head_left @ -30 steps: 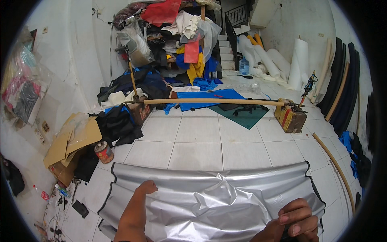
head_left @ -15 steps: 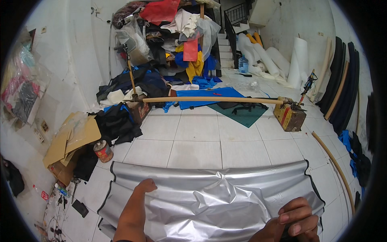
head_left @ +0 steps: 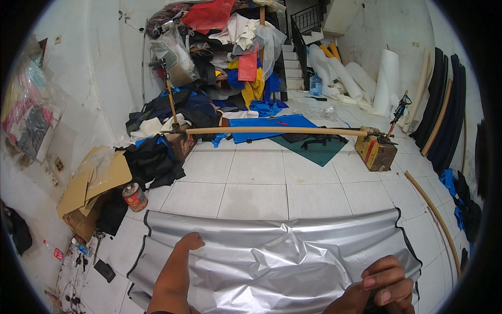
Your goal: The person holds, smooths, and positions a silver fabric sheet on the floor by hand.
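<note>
Perhaps the silver sheet [head_left: 272,264], rumpled across the near floor [head_left: 251,201], could crease worse if pressed unevenly by the curled left hand [head_left: 191,242] or curled right hand [head_left: 386,282], whose grips I cannot tell.

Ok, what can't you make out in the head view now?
In the head view:
Left hand: fingertips hidden by the hand itself; grip unclear.
Silver sheet: near edge cut off by the lower picture edge.
Dark patch beneath the right hand: mostly covered by it.
Small items at left: too small to identify.
</note>
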{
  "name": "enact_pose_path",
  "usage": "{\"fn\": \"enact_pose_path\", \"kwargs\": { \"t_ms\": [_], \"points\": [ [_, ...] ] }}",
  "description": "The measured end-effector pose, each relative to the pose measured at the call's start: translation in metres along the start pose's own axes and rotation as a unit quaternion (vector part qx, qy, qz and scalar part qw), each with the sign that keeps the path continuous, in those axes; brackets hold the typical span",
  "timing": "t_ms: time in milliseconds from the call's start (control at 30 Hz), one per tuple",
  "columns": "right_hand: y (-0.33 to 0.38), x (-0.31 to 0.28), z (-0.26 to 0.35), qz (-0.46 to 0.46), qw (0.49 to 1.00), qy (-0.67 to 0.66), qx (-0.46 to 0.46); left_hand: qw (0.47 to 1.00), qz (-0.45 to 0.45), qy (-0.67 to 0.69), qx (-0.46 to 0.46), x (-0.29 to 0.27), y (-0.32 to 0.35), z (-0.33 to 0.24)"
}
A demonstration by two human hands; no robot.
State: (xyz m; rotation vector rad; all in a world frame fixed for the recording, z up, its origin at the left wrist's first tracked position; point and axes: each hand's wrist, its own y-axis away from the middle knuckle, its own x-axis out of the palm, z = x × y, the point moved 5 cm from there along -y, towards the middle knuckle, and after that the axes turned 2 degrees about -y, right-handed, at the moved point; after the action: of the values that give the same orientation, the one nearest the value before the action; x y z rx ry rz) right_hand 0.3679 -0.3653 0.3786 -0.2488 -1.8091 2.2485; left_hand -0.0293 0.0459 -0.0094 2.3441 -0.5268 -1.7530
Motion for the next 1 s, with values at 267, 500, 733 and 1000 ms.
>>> {"fn": "enact_pose_path", "kwargs": {
  "t_ms": [267, 500, 733, 1000],
  "points": [
    [0.005, -0.014, -0.02, 0.009, 0.997, 0.031, -0.072, 1.0, 0.006, 0.007, 0.003, -0.007, 0.007, -0.013],
    [0.005, -0.007, -0.005, 0.039, 0.999, 0.002, 0.005, 1.0, 0.004, 0.018, 0.008, -0.006, 0.008, -0.007],
    [0.004, -0.002, -0.008, -0.017, 1.0, -0.004, -0.002, 1.0, -0.015, 0.001, 0.006, -0.004, 0.006, -0.007],
    [0.011, -0.015, -0.024, -0.018, 0.989, 0.079, -0.121, 1.0, 0.008, 0.006, 0.006, -0.001, 0.005, -0.007]
  ]
}}
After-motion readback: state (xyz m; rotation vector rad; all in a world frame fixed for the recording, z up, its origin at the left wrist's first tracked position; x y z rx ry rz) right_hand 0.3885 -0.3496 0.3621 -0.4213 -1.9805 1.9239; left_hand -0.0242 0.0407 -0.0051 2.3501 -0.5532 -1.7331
